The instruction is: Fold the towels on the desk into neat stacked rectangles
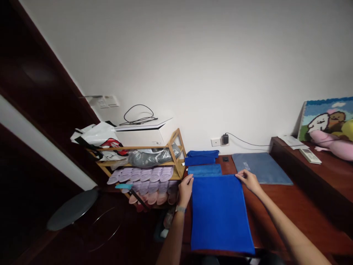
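A bright blue cloth [220,215] is spread over the front of the reddish-brown table [289,213], its near edge reaching the table's front. My left hand [185,189] pinches its far left corner, and my right hand [249,180] pinches the far right corner. Just behind it lies a flat lighter blue cloth [204,170]. Folded blue cloths [200,160] rest further back against the wall. To the right of these is a grey-blue mat [261,168].
On the left stands a wooden rack [176,165] with slippers [146,175], a white box [143,136] and a bag. A round stool [73,209] is beside it. A raised ledge at right holds a remote [310,156], a pink plush [335,145] and a picture.
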Tool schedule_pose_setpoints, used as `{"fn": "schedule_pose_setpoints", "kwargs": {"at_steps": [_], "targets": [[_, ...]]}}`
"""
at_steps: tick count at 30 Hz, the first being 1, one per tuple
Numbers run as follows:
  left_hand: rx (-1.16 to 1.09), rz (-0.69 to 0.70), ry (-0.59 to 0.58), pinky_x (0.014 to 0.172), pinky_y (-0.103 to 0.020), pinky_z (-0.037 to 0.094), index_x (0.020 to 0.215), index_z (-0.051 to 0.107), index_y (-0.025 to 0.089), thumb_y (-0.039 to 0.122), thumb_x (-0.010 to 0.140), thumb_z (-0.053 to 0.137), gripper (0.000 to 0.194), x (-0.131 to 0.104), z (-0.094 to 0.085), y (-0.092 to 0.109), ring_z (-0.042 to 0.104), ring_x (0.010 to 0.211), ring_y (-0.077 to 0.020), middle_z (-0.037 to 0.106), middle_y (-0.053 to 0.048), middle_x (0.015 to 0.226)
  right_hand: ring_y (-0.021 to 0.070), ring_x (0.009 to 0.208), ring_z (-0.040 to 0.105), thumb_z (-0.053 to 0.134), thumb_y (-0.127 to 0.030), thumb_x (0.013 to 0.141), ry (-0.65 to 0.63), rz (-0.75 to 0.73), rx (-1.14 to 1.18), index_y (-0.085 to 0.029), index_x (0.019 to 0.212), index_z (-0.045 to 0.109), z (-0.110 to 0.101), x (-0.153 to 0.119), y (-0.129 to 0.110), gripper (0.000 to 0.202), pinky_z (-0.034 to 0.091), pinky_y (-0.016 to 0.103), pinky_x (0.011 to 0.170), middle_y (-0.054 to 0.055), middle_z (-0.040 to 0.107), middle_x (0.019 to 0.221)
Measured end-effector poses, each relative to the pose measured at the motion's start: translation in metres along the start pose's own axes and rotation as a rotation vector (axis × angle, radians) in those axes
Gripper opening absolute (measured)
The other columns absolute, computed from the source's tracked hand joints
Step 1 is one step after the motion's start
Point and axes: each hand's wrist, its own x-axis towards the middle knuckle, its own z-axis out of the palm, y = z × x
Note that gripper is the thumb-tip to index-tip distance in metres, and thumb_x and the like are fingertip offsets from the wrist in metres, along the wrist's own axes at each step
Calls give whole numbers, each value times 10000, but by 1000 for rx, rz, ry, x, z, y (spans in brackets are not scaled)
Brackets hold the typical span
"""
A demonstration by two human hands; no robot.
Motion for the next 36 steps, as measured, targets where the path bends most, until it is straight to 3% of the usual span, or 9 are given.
{"fn": "schedule_pose_setpoints", "kwargs": {"at_steps": [4, 8, 12, 16, 19, 24, 27, 31, 36], "targets": [[238, 106, -101, 1188, -507, 427, 1208, 755, 181, 358, 991, 508, 373, -31, 34, -38, 564, 1386, -287, 649, -155, 1436, 299, 1088, 705, 392, -479, 976, 28, 159, -129, -154, 1159, 722, 67, -29, 14, 498, 534, 420, 968, 181, 755, 1162], [513, 318, -446, 1251, -481, 350, 1441, 611, 297, 353, 1058, 418, 433, -94, 39, -75, 412, 1511, -239, 496, -50, 1606, 357, 1318, 587, 296, -502, 983, -24, 202, -343, -176, 1400, 636, 138, -131, 26, 630, 454, 495, 1106, 161, 615, 1463], [668, 310, -617, 1262, -501, 320, 1591, 388, 356, 444, 1075, 401, 523, -126, 33, -97, 312, 1560, -243, 347, -41, 1690, 375, 1568, 254, 306, -584, 960, -107, 251, -528, -122, 1590, 429, 183, -204, 36, 790, 203, 562, 1277, 144, 367, 1667], [742, 251, -557, 1260, -510, 315, 1603, 348, 379, 449, 1083, 362, 525, -128, 37, -104, 287, 1570, -251, 304, -31, 1706, 334, 1598, 152, 315, -592, 978, -151, 173, -546, -171, 1625, 364, 182, -199, 46, 773, 103, 559, 1301, 91, 286, 1700], [810, 140, -441, 1243, -534, 336, 1596, 384, 336, 408, 1069, 368, 533, -141, 44, -101, 312, 1559, -291, 330, -56, 1694, 300, 1597, 171, 297, -613, 1005, -233, 51, -505, -223, 1632, 338, 156, -157, 57, 740, 113, 551, 1301, 61, 270, 1705], [912, -13, -310, 1179, -597, 387, 1525, 533, 242, 447, 1032, 404, 549, -202, 50, -84, 469, 1454, -389, 501, -153, 1587, 261, 1599, 167, 367, -606, 999, -562, -255, -426, -323, 1614, 357, 106, -79, 70, 677, 105, 523, 1304, 10, 273, 1708], [901, 34, -308, 1127, -587, 446, 1391, 679, 256, 439, 1027, 414, 487, -221, 47, -72, 601, 1316, -380, 647, -144, 1444, 275, 1602, 151, 397, -489, 991, -448, -202, -494, -296, 1612, 376, 107, -76, 69, 651, 102, 530, 1302, 20, 252, 1716], [828, 216, -366, 1199, -499, 411, 1411, 655, 256, 335, 1034, 405, 460, -175, 33, -68, 518, 1423, -302, 594, -90, 1517, 314, 1594, 182, 231, -487, 1019, -113, 153, -616, -116, 1627, 335, 142, -119, 73, 719, 134, 528, 1296, 127, 272, 1705], [783, 289, -558, 1249, -511, 336, 1572, 436, 332, 383, 1042, 428, 533, -113, 19, -93, 358, 1540, -256, 392, -42, 1670, 306, 1598, 164, 195, -568, 997, -120, 243, -657, -43, 1632, 276, 156, -142, 92, 828, 113, 502, 1302, 162, 242, 1708]]}}
